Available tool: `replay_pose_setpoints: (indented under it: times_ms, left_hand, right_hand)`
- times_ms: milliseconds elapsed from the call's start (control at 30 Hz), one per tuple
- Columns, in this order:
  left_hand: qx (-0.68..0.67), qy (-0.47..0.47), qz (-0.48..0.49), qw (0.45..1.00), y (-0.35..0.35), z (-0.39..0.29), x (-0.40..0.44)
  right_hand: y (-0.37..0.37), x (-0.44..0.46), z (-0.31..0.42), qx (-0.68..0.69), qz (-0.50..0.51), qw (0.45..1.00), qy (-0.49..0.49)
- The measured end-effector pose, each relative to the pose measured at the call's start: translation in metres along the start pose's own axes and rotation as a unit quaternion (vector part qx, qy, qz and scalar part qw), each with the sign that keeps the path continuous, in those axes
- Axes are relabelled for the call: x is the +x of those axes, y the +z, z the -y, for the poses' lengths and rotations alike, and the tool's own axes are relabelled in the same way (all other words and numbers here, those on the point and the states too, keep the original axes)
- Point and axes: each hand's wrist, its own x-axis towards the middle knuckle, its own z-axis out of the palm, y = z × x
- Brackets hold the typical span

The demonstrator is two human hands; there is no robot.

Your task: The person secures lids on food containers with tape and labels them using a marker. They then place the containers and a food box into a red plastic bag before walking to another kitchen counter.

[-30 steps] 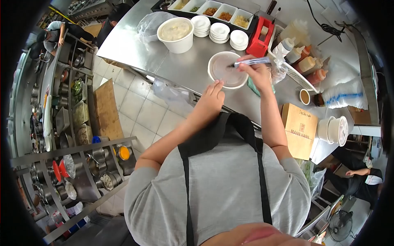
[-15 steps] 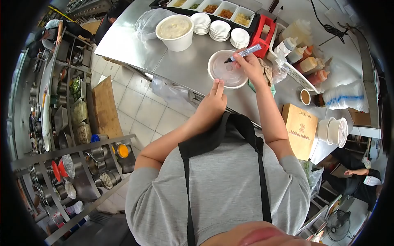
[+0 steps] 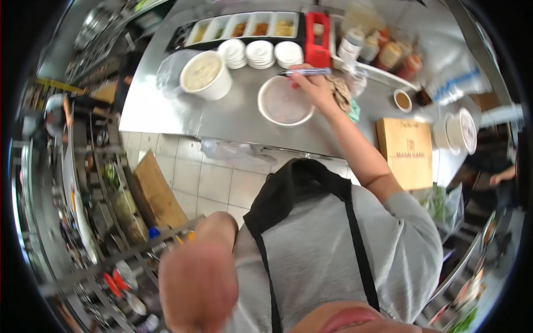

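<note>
1. R hand [image 3: 314, 89] is over the near-wearer counter [image 3: 233, 122], at the edge of the white tub [image 3: 286, 101], w/ thumb & fingers pinching a marker [image 3: 315, 71]. Can't tell if any finger touches the lid.
2. Marker lies abt. level, dark tip by the tub's far rim.
3. Tub sits upright on the counter, translucent lid on, btwn the wearer & the small dishes [image 3: 260, 53], which stand in 3 stacks.
4. L hand [image 3: 199, 286] is up close to the cam, well apart from the tub; badly blurred, so can't tell finger state or if it holds anything.
5. Beside R wrist: crumpled cloth [image 3: 338, 93]. Beyond: red dispenser [image 3: 317, 47] & basket [image 3: 377, 75] w/ squeeze bottles [image 3: 390, 54].
6. Other side: big tub [image 3: 205, 77] w/ pale contents, nr. a plastic bag [image 3: 169, 75]; topping tray [image 3: 239, 30] behind the dishes.
7. Wearer's R side: cardboard box [image 3: 408, 158], sm. sauce cup [image 3: 402, 101].
</note>
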Motion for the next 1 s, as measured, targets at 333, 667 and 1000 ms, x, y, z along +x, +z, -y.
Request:
replay_pose_setpoints:
  times_ms: [333,667,1000]
  left_hand:
    - [-0.411,0.256,-0.11,0.868,0.01,-0.037,0.06]
    - [-0.504,0.213,-0.05,0.836,0.024,-0.032,0.067]
    - [-0.271,0.003,0.198,0.942,-0.011,-0.048,0.042]
  right_hand:
    - [0.008,-0.013,0.013,0.001,-0.032,0.999,0.026]
    - [0.006,-0.015,0.004,0.012,-0.045,0.999,0.006]
    - [0.001,-0.01,0.004,0.028,-0.045,0.999,0.002]
